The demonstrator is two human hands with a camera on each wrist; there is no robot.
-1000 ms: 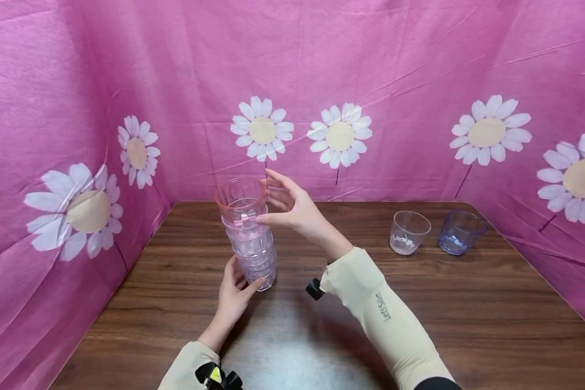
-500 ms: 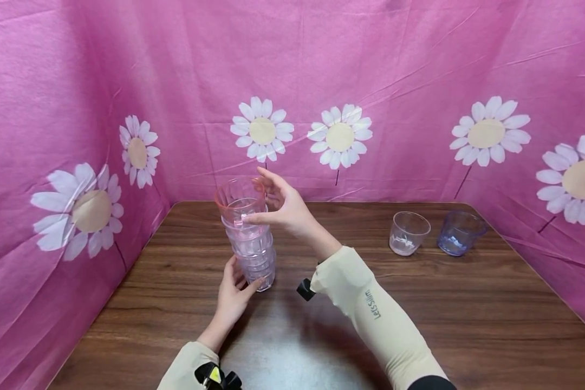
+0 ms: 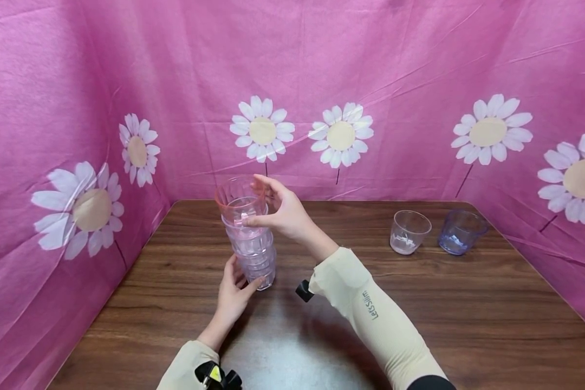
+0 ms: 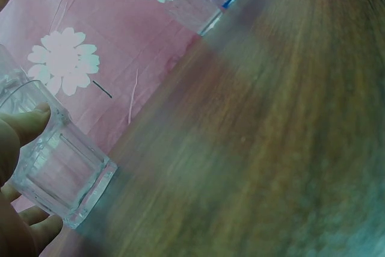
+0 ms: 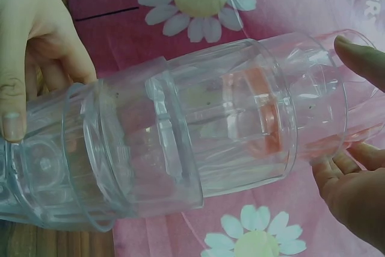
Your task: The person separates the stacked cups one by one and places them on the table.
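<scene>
A tall stack of nested clear plastic cups (image 3: 253, 246) stands on the table at centre left, leaning slightly left in the head view. On top sits a pink cup (image 3: 226, 205), its tinted base (image 5: 267, 111) showing through the clear walls in the right wrist view. My left hand (image 3: 234, 295) holds the bottom of the stack, thumb in front and fingers behind; in the left wrist view it grips the lowest clear cup (image 4: 66, 173). Up at the top, my right hand (image 3: 287, 214) holds the pink cup from the right between thumb and fingers.
At the back right of the brown wooden table (image 3: 370, 303) stand a clear cup (image 3: 409, 233) and a blue cup (image 3: 460, 233), side by side and upright. A pink cloth (image 3: 395, 65) with white daisies hangs behind and along the sides.
My right hand has moved left and closed in around the upper cup. The left hand and the stack stay put.
</scene>
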